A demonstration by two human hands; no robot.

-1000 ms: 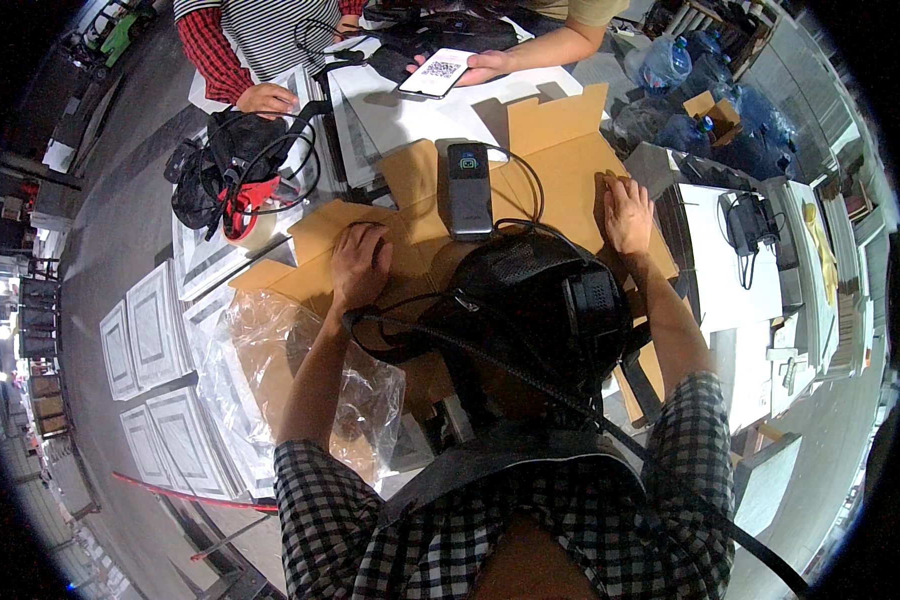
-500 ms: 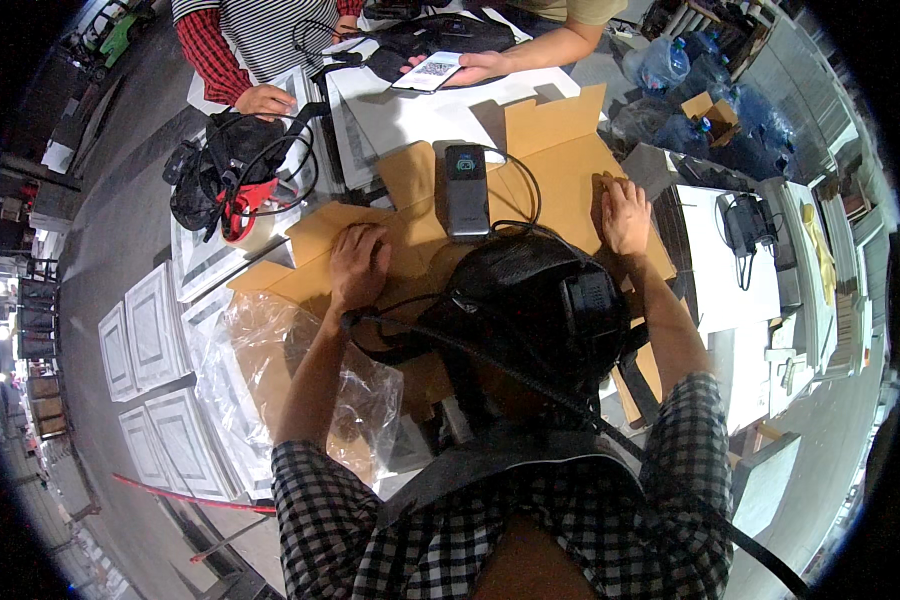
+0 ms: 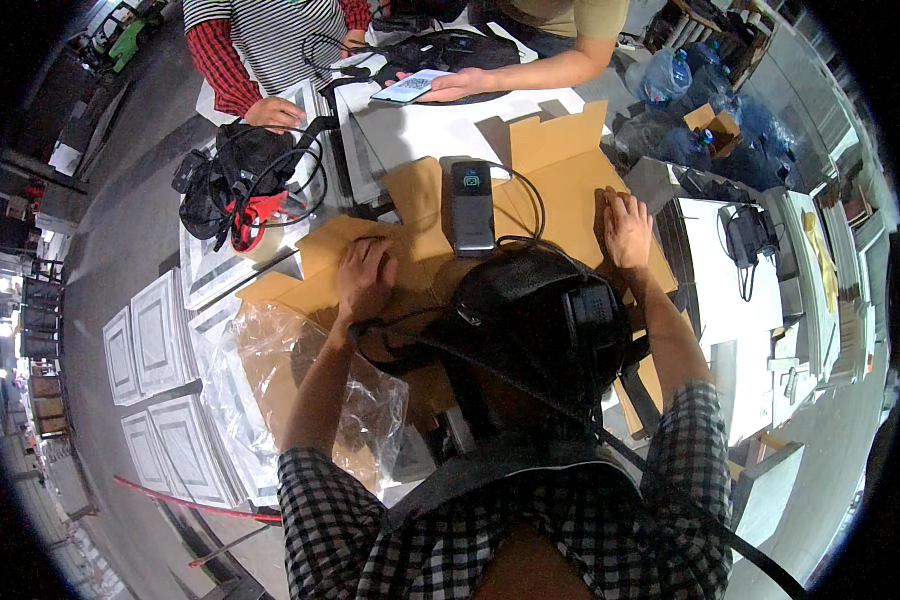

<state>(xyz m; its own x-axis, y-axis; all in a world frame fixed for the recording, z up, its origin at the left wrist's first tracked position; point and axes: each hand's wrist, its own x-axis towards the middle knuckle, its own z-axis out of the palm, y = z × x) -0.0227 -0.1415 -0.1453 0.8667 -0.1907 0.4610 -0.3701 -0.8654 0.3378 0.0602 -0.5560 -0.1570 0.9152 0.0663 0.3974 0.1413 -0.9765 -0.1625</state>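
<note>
Unfolded brown cardboard (image 3: 562,172) lies spread in front of me. My left hand (image 3: 367,277) rests on its left part, fingers slightly bent and apart, holding nothing. On the right, my right hand (image 3: 627,230) lies on the cardboard near its edge, fingers stretched forward, also holding nothing. Between the hands a dark grey power bank (image 3: 473,212) with a lit display lies on the cardboard, a black cable (image 3: 542,205) curving from its top. A black, rounded, strapped item (image 3: 530,310) covers the area nearer me. Clear plastic wrap (image 3: 260,360) spreads beside my left forearm.
Across the table, one person's hand (image 3: 274,113) rests near a black strapped bundle (image 3: 255,165) and a tape roll (image 3: 258,240); another person holds a phone (image 3: 410,88). Framed panels (image 3: 160,335) lie at left. Blue water bottles (image 3: 662,78) stand at far right.
The whole view has shifted slightly, so things sit a little lower. The phone across the table has moved a little left and tilted. My hands stay in place on the cardboard.
</note>
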